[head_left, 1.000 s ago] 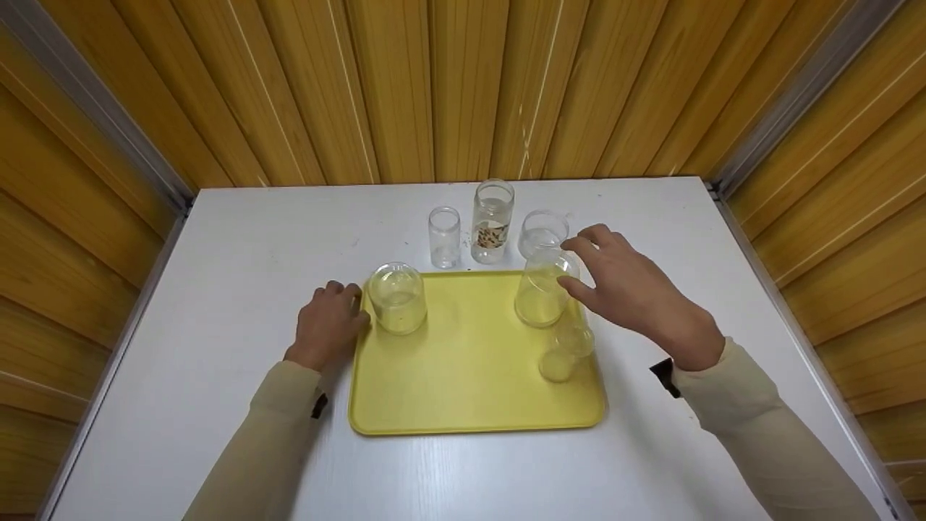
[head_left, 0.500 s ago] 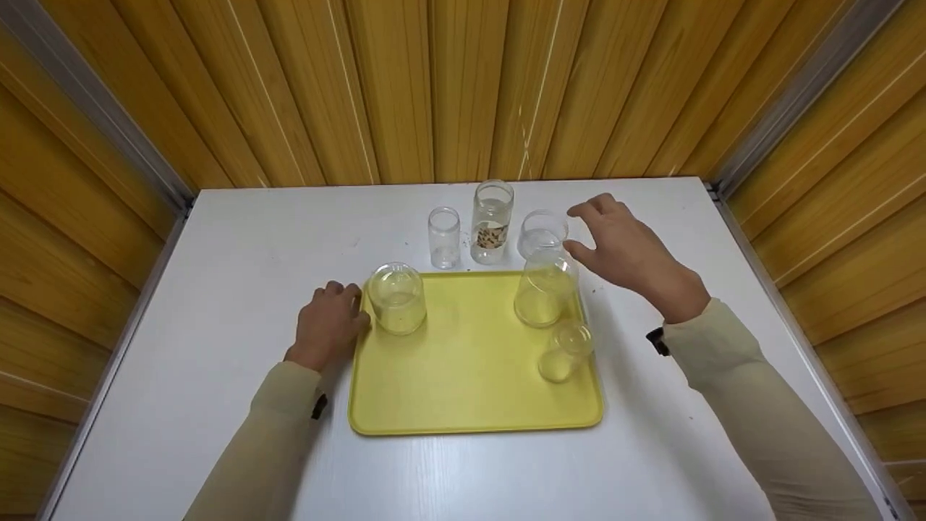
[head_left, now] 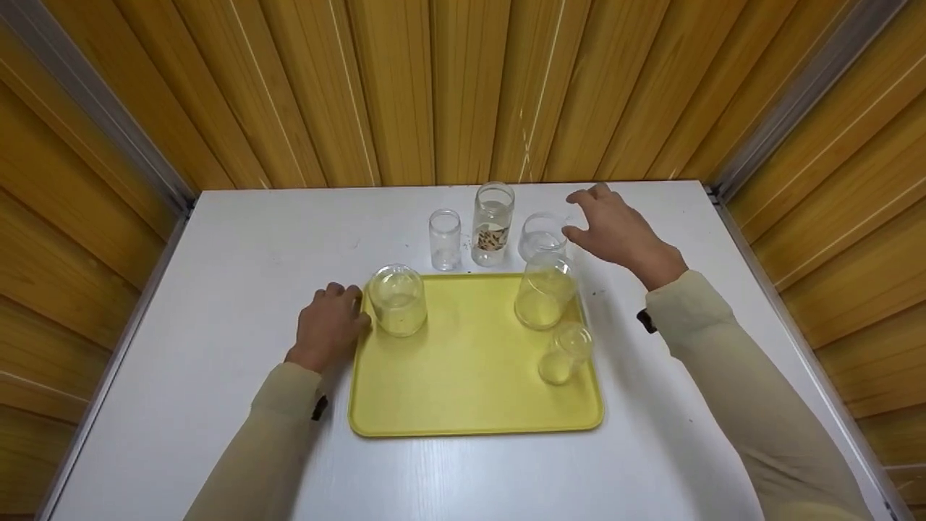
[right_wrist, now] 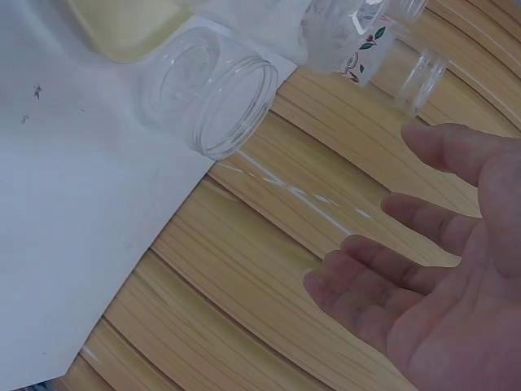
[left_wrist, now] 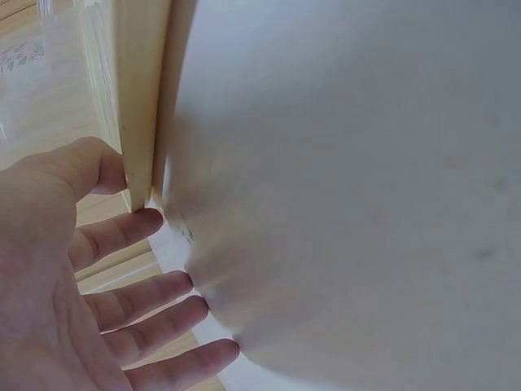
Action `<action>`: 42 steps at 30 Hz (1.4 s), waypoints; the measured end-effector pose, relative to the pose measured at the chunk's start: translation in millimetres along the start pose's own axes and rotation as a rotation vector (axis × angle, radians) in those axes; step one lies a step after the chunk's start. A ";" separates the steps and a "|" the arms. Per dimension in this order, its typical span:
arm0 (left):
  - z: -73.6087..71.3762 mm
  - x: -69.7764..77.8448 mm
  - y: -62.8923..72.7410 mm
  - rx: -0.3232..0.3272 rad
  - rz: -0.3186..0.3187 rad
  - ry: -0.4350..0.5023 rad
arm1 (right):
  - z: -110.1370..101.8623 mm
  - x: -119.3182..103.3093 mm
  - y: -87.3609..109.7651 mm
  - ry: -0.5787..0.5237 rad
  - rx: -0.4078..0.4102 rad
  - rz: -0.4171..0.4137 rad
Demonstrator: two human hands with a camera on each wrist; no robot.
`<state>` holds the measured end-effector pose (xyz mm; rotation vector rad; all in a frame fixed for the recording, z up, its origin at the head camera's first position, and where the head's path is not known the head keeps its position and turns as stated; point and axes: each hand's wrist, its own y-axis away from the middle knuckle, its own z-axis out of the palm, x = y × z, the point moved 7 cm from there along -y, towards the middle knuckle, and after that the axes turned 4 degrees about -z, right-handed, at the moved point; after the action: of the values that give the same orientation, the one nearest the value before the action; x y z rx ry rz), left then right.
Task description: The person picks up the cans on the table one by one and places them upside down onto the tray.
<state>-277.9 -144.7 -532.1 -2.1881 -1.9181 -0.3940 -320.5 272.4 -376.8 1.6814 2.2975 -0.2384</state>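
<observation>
My left hand [head_left: 328, 325] rests beside the left edge of the yellow tray [head_left: 470, 383]. In the left wrist view its thumb [left_wrist: 98, 167] touches the tray rim, and its fairly straight fingertips [left_wrist: 216, 352] touch the tabletop. Raised just right of a short, wide clear jar [head_left: 541, 235], my right hand [head_left: 618, 233] has its thumb and fingers spread. Nothing is between them, and the right wrist view shows a gap to that jar's threaded mouth [right_wrist: 232, 106]. The jar stands upright behind the tray.
Upside down on the tray stand a wide clear jar [head_left: 398, 307], a taller jar [head_left: 542, 300] and a small jar [head_left: 564, 354]. Behind the tray are a slim jar [head_left: 445, 242] and a tall jar with a patterned label [head_left: 492, 231]. Wood-patterned panels [head_left: 463, 87] border the white table [head_left: 246, 239].
My right hand has moved away from the taller jar on the tray, backward to beside the short, wide jar. The left hand has stayed at the tray edge.
</observation>
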 end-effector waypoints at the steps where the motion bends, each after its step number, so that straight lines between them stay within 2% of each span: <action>1: -0.4 0.4 -0.2 0.003 0.001 -0.001 | 0.9 1.7 -2.1 -0.001 -0.003 0.007; 8: -1.6 3.1 0.5 0.014 0.009 -0.016 | 10.6 15.2 -11.2 -0.041 -0.021 0.032; 16: -0.8 2.1 1.3 0.012 0.001 -0.013 | 26.9 23.9 -20.3 -0.072 -0.042 0.024; 24: -1.6 2.2 1.9 -0.002 -0.011 -0.002 | 42.1 27.7 -33.9 -0.111 -0.072 0.003; 42: -0.8 1.7 0.4 -0.006 -0.022 0.014 | 68.2 38.6 -53.1 -0.127 -0.108 0.045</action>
<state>-277.3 -143.4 -530.8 -2.1641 -1.9375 -0.4187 -373.0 270.7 -455.6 1.6146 2.1395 -0.2014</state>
